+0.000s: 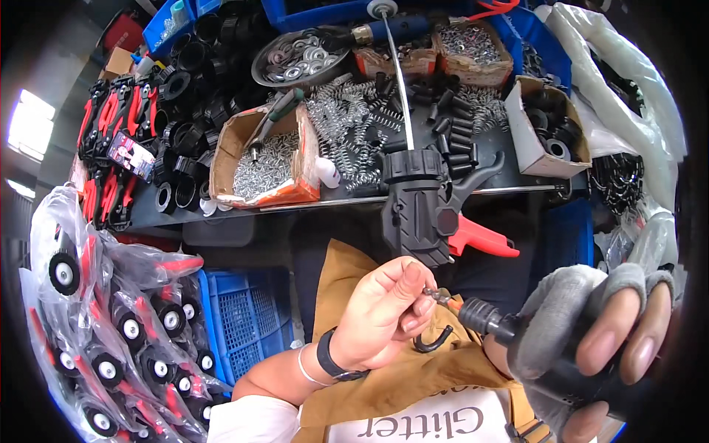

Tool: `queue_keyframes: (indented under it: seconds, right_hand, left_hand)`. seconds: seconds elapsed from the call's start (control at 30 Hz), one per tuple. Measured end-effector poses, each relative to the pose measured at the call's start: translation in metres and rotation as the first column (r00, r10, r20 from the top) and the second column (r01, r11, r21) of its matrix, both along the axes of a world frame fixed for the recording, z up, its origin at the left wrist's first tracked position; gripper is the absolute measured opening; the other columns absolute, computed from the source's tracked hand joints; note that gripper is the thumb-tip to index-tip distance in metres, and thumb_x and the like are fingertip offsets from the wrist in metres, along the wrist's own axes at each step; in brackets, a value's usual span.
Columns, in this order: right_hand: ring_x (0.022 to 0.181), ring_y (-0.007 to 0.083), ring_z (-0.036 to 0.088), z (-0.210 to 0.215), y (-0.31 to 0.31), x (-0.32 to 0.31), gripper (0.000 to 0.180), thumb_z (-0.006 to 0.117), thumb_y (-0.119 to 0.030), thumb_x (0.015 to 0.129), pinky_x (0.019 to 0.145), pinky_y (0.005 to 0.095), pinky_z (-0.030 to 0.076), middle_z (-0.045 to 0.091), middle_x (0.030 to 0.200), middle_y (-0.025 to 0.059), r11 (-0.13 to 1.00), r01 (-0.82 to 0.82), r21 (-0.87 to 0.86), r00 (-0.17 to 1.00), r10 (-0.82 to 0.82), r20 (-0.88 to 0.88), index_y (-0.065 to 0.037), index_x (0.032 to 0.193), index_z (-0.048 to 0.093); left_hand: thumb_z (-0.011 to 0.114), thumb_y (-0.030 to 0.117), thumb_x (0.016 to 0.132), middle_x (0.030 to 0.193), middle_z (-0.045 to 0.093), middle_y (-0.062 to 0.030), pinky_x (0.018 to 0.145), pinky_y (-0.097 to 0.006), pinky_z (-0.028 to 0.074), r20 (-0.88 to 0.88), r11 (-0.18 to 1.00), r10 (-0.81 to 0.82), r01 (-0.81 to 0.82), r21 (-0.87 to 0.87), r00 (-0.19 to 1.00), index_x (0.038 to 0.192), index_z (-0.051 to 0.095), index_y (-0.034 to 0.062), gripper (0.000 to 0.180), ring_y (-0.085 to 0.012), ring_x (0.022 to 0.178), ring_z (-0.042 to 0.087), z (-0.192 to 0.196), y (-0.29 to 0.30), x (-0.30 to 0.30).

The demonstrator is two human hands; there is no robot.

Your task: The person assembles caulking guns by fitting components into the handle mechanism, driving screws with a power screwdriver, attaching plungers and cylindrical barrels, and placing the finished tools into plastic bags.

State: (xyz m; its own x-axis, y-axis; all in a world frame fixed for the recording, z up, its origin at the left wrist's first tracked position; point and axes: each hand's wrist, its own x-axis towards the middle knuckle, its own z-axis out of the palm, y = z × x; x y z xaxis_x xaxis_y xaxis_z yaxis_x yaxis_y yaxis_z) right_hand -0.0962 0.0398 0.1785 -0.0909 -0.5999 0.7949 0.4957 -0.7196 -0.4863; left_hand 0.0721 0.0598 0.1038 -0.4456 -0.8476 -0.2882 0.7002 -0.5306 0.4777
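Note:
My left hand [384, 314] is bare, with a black wristband and a thin bracelet, and its fingertips pinch something small at the tip of a driver bit. A small black hook [433, 340] shows just below those fingers. My right hand [598, 347], in a grey fingerless glove, grips a black power screwdriver [491, 319] whose bit points left at the left fingers. Above both hands a black caulking-gun body [417, 207] with a red trigger [480, 238] and a long metal rod [399, 81] stands at the bench edge.
The bench [354, 198] holds a cardboard box of screws [258, 162], loose springs [347, 125], a metal bowl of washers [295, 59], black plastic parts and red-handled tools. Bagged caulking guns [111, 325] pile at the left beside a blue crate [247, 317].

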Motion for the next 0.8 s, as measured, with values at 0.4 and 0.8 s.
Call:
queue_keyframes:
  seconds: [0.4,0.8]
  right_hand:
    - [0.091,0.0196,0.059,0.009,0.022,0.002,0.064,0.081,-0.004,0.075,0.051,0.0305,0.06,0.048,0.108,0.0082,0.995,0.088,-0.05,0.995,-0.09,-0.049,0.0,0.121,0.036]
    - [0.104,0.0281,0.055,-0.02,-0.007,0.006,0.069,0.076,-0.015,0.082,0.055,0.0301,0.051,0.051,0.114,0.0115,1.0,-0.013,-0.019,0.99,0.01,-0.144,-0.005,0.14,0.04]
  left_hand:
    - [0.039,0.047,0.106,0.069,0.047,-0.0009,0.046,-0.023,0.027,0.232,0.893,0.057,0.055,-0.448,0.971,0.099,0.057,0.0054,0.046,-0.0076,0.056,0.038,-0.002,0.018,-0.018]
    - [0.056,0.038,0.103,0.074,0.054,0.0032,0.056,-0.022,0.036,0.659,0.826,0.49,-0.063,-0.56,0.571,0.091,0.061,0.0051,0.035,-0.004,0.063,0.043,-0.038,-0.049,0.041]
